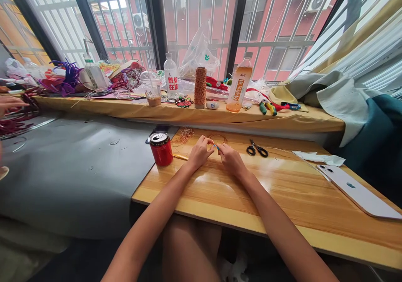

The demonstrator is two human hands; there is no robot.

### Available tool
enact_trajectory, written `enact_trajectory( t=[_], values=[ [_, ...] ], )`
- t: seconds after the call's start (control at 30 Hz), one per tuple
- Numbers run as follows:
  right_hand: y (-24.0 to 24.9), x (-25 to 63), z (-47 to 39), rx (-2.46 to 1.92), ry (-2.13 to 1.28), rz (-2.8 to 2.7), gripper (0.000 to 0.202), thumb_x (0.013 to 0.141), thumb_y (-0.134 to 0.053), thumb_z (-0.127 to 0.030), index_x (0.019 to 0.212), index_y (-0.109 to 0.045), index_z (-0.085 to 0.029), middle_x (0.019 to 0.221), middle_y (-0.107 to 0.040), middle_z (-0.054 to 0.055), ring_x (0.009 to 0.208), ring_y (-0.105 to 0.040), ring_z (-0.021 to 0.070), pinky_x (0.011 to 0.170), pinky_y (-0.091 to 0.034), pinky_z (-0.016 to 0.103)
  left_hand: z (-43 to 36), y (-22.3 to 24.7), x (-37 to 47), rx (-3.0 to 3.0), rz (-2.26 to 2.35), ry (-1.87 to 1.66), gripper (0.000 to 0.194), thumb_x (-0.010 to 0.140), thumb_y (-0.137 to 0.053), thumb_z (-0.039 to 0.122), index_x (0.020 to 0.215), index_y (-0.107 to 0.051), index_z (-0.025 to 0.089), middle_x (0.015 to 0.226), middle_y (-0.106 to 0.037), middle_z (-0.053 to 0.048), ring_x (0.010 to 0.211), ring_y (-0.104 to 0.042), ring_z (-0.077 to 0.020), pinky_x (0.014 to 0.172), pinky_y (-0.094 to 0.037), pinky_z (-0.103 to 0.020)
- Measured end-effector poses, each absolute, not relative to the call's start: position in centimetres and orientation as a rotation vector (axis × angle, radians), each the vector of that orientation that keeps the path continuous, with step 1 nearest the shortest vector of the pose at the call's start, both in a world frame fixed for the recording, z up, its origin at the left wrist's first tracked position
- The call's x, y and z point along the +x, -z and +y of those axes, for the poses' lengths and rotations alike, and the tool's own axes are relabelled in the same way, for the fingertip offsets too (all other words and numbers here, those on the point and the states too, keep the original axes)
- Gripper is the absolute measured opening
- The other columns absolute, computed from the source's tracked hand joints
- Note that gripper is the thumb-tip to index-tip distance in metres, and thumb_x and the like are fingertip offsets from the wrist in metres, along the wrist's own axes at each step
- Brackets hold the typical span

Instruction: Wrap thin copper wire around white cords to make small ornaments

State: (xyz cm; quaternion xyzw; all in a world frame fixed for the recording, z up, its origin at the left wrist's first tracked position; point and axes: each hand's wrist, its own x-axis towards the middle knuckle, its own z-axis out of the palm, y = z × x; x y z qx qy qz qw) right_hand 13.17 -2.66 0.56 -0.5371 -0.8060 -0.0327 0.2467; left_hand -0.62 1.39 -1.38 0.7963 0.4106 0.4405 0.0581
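Left hand (201, 151) and right hand (231, 158), between a red can (161, 151) and black scissors (257, 149), pinch closed on a tiny blue piece (216, 147), mostly hidden.

A small craft workroom is indicated; whether it lies within a home cannot be determined. A spool of brown cord (200, 88), pliers (268, 107) and tangled purple strands (67, 77) are noted on a cloth-covered ledge (125, 110) beneath barred windows (194, 5). Scissors (257, 149) are found on the wooden table (289, 190).
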Motion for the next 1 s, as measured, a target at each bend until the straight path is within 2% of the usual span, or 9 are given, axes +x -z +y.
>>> enact_trajectory(
  t=[0.23,0.37,0.47,0.57,0.67,0.73,0.8,0.9,1.0],
  values=[
    [-0.1,13.3,-2.2,-1.421,-0.047,-2.076,0.027,0.080,-0.032,-0.018,0.093,-0.056,-0.018,0.079,-0.056,0.007,0.067,-0.050,0.0160,0.056,-0.032,0.024,2.1,1.7,-0.4,2.248,1.108,-1.397,0.006,0.074,-0.048,0.016,0.080,-0.050,0.015,0.081,-0.048,-0.003,0.072,-0.047,-0.0108,0.071,-0.039,-0.024],
    [0.3,13.8,-0.8,-1.334,-0.560,-1.650,0.021,0.077,-0.036,-0.026,0.081,-0.055,-0.018,0.071,-0.054,0.003,0.052,-0.044,0.0106,0.048,-0.031,0.023,2.4,1.1,-0.2,1.897,1.087,-1.470,0.021,0.070,-0.052,0.015,0.091,-0.048,0.013,0.092,-0.050,-0.005,0.063,-0.043,-0.0068,0.066,-0.038,-0.022],
    [0.1,14.0,-0.5,-1.230,-0.978,-1.366,0.024,0.072,-0.043,-0.038,0.077,-0.053,-0.017,0.070,-0.051,0.000,0.039,-0.032,0.0041,0.038,-0.022,0.020,2.4,0.8,-0.1,1.597,0.989,-1.338,0.038,0.069,-0.054,0.020,0.104,-0.042,0.015,0.102,-0.050,-0.006,0.055,-0.043,-0.0038,0.051,-0.036,-0.019],
    [-0.2,13.7,-1.0,-1.134,-1.183,-1.353,0.028,0.066,-0.051,-0.043,0.075,-0.053,-0.017,0.069,-0.050,-0.001,0.039,-0.032,0.0020,0.037,-0.020,0.018,2.3,0.5,0.1,1.466,0.840,-1.134,0.033,0.067,-0.055,0.030,0.096,-0.049,0.014,0.085,-0.055,-0.003,0.044,-0.040,-0.0024,0.039,-0.026,-0.017],
    [-0.4,13.3,-1.2,-1.174,-1.226,-1.488,0.029,0.068,-0.050,-0.043,0.078,-0.055,-0.017,0.073,-0.053,0.001,0.041,-0.037,0.0033,0.037,-0.023,0.018,2.3,0.3,0.0,1.423,0.799,-1.124,0.025,0.064,-0.057,0.035,0.073,-0.054,0.012,0.058,-0.049,0.003,0.039,-0.036,-0.0020,0.037,-0.022,-0.017],
    [-0.6,13.8,-1.0,-1.303,-1.074,-1.580,0.029,0.072,-0.046,-0.040,0.086,-0.056,-0.017,0.080,-0.056,0.004,0.046,-0.045,0.0069,0.040,-0.029,0.020,2.4,0.2,-0.2,1.371,0.798,-1.177,0.025,0.062,-0.059,0.036,0.069,-0.054,0.012,0.052,-0.045,0.004,0.038,-0.035,-0.0022,0.036,-0.021,-0.017],
    [-0.7,15.0,-0.7,-1.482,-0.659,-1.607,0.028,0.076,-0.043,-0.033,0.096,-0.056,-0.017,0.090,-0.057,0.007,0.064,-0.053,0.0135,0.052,-0.038,0.024,2.5,0.1,-0.4,1.321,0.797,-1.210,0.027,0.060,-0.060,0.037,0.071,-0.055,0.013,0.050,-0.044,0.005,0.036,-0.034,-0.0024,0.036,-0.020,-0.018],
    [-0.5,17.7,-0.4,-1.799,0.087,-1.485,0.036,0.079,-0.040,-0.022,0.113,-0.047,-0.016,0.111,-0.049,0.013,0.100,-0.044,0.0229,0.077,-0.037,0.032,2.5,-0.1,-0.6,1.278,0.794,-1.251,0.028,0.060,-0.061,0.036,0.075,-0.057,0.013,0.053,-0.044,0.005,0.038,-0.032,-0.0024,0.036,-0.020,-0.018],
    [0.0,19.6,-0.6,-2.168,0.248,-1.526,0.038,0.079,-0.043,-0.026,0.113,-0.048,-0.009,0.112,-0.049,0.018,0.106,-0.040,0.0280,0.082,-0.033,0.037,2.3,-0.4,-0.8,1.285,0.772,-1.306,0.025,0.063,-0.060,0.034,0.079,-0.058,0.015,0.065,-0.051,0.002,0.048,-0.037,-0.0036,0.041,-0.025,-0.016]
  ],
)
